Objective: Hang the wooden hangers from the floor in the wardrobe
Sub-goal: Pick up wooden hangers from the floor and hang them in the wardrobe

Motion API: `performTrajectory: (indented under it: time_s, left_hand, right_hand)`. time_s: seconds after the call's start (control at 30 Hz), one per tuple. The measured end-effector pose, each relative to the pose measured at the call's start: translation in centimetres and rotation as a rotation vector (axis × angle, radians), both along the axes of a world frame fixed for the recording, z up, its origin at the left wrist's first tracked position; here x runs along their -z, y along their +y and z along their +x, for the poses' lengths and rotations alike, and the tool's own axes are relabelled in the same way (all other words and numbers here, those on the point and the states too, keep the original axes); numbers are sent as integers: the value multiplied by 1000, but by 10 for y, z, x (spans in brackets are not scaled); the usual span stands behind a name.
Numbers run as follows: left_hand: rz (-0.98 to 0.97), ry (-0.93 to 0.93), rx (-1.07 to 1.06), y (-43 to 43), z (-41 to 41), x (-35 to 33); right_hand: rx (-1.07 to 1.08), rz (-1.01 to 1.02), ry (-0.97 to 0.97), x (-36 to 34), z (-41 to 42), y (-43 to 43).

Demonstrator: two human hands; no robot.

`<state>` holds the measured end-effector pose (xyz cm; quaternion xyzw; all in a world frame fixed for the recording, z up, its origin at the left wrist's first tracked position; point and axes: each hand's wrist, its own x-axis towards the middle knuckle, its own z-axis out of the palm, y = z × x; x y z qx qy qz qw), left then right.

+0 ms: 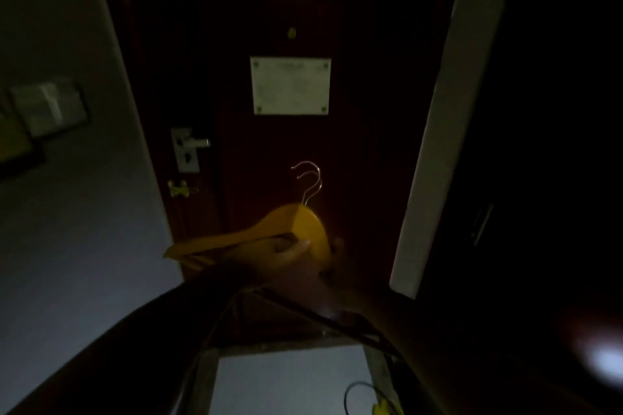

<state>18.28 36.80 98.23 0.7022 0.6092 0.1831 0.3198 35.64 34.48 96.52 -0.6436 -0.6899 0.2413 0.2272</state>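
Two yellow wooden hangers [303, 229] with thin metal hooks are held together at chest height in front of a dark door. My left hand [279, 254] grips them from below near the middle, thumb on the front face. My right hand [338, 259] is at the hangers' right shoulder, with a fingertip curling round the edge; it is dim and partly hidden behind the wood. The wardrobe [505, 178] is the dark panel on the right, with a thin vertical handle [482, 226] faintly visible.
A dark red door [236, 77] stands straight ahead with a white plaque [290, 86], a lever handle [192, 143] and a brass latch [180, 189]. A wall switch [50, 108] is on the left wall. A yellow object [384, 408] and a black cable lie on the floor below.
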Motion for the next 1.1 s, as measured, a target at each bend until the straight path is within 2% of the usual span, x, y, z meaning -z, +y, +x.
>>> performTrajectory:
  time_s: [0.17, 0.3, 0.4, 0.5, 0.63, 0.93, 1.1]
  left_hand:
    - [146, 114, 0, -35, 23, -109]
    - [234, 118, 23, -51, 38, -158]
    - [294, 27, 41, -61, 50, -183]
    - [299, -178, 133, -75, 62, -201]
    - [290, -352, 238, -89, 76, -216]
    - [336, -543, 402, -138, 110, -211]
    - [360, -646, 495, -194, 144, -203]
  right_hand:
    - [0, 111, 60, -101, 25, -13]
    - [-5, 165, 50, -155, 42, -36]
    - [38, 209, 50, -182, 46, -52]
    - [99, 217, 30, -203, 46, -72]
    - [191, 239, -23, -221, 47, -105]
    - [498, 286, -6, -220, 46, -203]
    - [681, 333, -48, -215, 62, -276]
